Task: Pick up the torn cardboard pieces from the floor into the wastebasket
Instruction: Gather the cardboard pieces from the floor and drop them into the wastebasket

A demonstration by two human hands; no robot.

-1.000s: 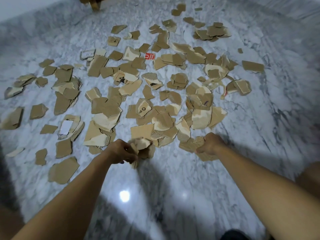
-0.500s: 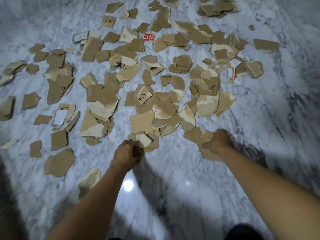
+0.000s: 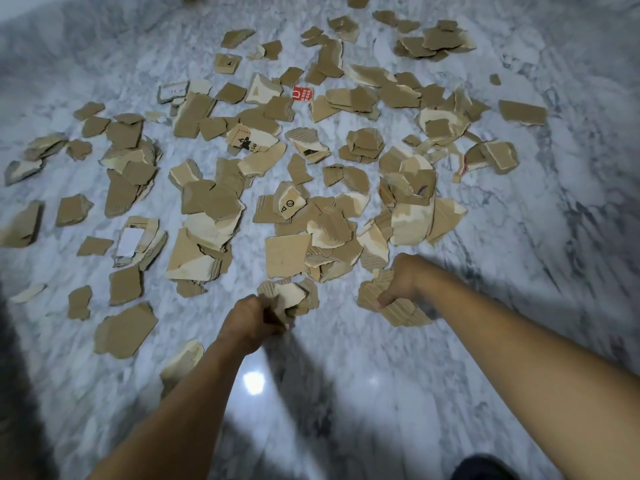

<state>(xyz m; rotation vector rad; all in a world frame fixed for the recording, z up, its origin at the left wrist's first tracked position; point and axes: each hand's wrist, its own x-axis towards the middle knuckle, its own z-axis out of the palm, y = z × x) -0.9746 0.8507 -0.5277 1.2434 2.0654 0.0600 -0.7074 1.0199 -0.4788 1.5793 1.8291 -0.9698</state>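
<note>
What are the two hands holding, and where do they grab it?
The left hand grips a small bunch of cardboard pieces by its near edge; the right hand grips a corrugated stack from above.

Brown and cream cardboard pieces [image 3: 287, 252], one red scrap [image 3: 302, 94], grey-veined white marble floor [image 3: 519, 237]

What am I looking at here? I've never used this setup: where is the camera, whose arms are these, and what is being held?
There is no machine: these are a person's two bare arms, seen from one camera worn on the head, looking down. The left hand grips a bunch of cardboard scraps. The right hand grips corrugated pieces at the pile's near edge. Many more torn cardboard pieces lie scattered over the grey marble floor, one with a red label. The wastebasket is not in view.
</note>
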